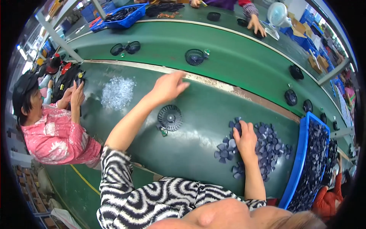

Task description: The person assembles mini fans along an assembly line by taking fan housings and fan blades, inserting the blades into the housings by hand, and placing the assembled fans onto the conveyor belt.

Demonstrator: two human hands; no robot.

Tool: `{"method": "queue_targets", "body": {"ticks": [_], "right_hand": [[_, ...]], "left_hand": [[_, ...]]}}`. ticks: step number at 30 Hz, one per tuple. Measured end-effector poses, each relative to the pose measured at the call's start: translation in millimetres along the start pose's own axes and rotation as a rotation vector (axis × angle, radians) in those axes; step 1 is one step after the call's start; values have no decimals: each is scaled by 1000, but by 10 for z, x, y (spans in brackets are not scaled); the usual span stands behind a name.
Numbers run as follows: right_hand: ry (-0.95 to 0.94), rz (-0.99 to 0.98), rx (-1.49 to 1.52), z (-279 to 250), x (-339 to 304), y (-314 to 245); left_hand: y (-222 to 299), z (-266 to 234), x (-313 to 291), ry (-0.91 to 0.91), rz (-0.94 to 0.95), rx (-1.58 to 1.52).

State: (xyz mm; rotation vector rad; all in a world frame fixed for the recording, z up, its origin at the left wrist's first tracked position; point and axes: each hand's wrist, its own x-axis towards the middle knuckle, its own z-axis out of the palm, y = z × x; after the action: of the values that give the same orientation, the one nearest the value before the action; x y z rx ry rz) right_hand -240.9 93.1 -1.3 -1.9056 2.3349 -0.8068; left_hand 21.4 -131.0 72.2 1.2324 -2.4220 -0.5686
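Observation:
My left hand [169,88] reaches to the near edge of the green conveyor belt [160,45]; its thumb and fingers are apart with nothing between them. Below its wrist, a round black fan guard [170,117] with a small green board attached lies on the dark green table [198,152]. Over at the right, my right hand [247,140] rests on a spread pile of small dark blue fan blades [267,149]. Its thumb and fingertips close on one blade [235,123] at the pile's far left edge; the hand partly hides the pile.
A heap of clear plastic bits [119,92] lies at the table's left. Fan guards [195,57] sit along the belt. A blue crate [305,152] of dark parts borders the right. One co-worker in pink [57,133] handles something at left; another's hand [257,26] works across the belt.

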Motion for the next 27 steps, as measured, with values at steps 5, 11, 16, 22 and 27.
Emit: {"method": "queue_targets", "body": {"ticks": [5, 11, 16, 22, 27], "right_hand": [[18, 6, -8, -28, -38, -17], [-31, 51, 12, -43, 29, -11], [-41, 60, -5, 8, 53, 4], [7, -26, -65, -8, -21, 54], [192, -23, 65, -160, -35, 61]], "left_hand": [[-580, 509, 1265, 169, -289, 85], [-414, 831, 1684, 200, -420, -55], [-212, 746, 1256, 56, -348, -829], [474, 646, -179, -217, -422, -1416], [601, 983, -797, -400, -636, -1775]]}}
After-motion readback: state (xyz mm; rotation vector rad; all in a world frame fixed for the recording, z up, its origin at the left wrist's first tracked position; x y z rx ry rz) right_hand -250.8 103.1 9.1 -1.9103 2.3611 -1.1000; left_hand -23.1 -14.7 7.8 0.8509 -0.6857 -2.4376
